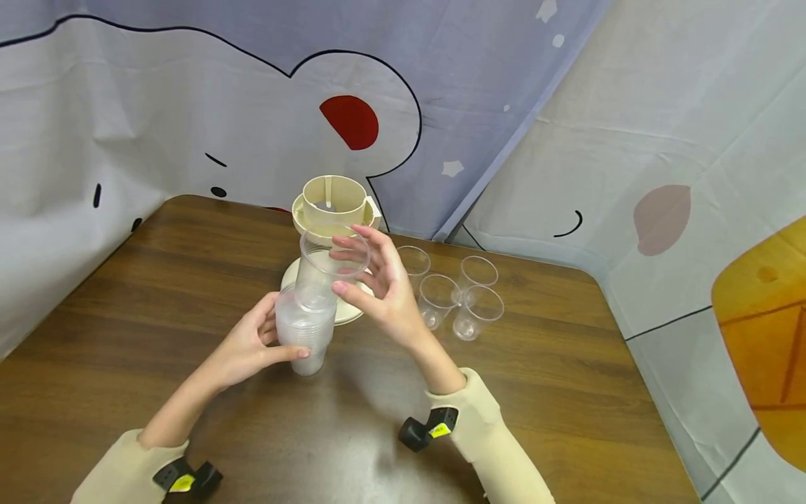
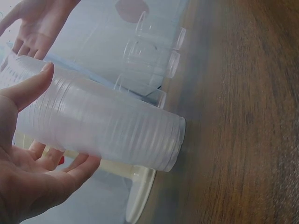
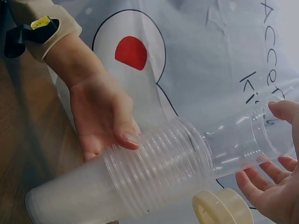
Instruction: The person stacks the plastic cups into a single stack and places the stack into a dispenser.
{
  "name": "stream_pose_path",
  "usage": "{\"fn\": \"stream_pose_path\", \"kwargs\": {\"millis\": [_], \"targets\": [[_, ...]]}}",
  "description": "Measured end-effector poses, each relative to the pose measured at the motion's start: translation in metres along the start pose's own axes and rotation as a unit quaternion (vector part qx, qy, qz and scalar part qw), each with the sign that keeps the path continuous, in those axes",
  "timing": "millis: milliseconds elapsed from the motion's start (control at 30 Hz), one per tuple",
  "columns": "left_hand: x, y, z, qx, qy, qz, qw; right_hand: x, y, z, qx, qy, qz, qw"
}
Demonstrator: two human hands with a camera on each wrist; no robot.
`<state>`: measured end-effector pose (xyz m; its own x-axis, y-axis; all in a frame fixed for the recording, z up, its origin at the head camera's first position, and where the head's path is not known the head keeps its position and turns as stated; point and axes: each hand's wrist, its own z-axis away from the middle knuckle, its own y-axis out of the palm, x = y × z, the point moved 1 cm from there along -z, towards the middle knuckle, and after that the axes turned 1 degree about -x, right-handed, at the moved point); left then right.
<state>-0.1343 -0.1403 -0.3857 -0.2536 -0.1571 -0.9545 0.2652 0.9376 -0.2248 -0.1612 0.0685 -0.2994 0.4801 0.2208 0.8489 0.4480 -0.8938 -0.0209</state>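
A tall stack of nested clear plastic cups (image 1: 306, 332) stands upright on the table, tilted in both wrist views. My left hand (image 1: 242, 350) grips it, thumb on the near side and fingers round the far side. Above its top, my right hand (image 1: 390, 301) holds a single clear plastic cup (image 3: 229, 144) near the rim, between thumb and fingers. The base of that cup sits within the mouth of the stack. Just behind is a cream plastic stand (image 1: 298, 217) with a ring-shaped top and a round base, which the cups and right hand partly cover.
Several single clear cups (image 1: 481, 308) stand grouped on the wooden table (image 1: 554, 392), to the right of the cream stand. A printed curtain (image 1: 239, 91) hangs along the back and right edges of the table.
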Motion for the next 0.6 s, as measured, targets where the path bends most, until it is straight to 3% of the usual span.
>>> {"fn": "stream_pose_path", "kwargs": {"millis": [600], "targets": [[0.0011,-0.0008,0.0003,0.004,0.0,-0.001,1.0,-0.0047,0.0044,0.0005,0.015,0.025,0.032,0.999]]}}
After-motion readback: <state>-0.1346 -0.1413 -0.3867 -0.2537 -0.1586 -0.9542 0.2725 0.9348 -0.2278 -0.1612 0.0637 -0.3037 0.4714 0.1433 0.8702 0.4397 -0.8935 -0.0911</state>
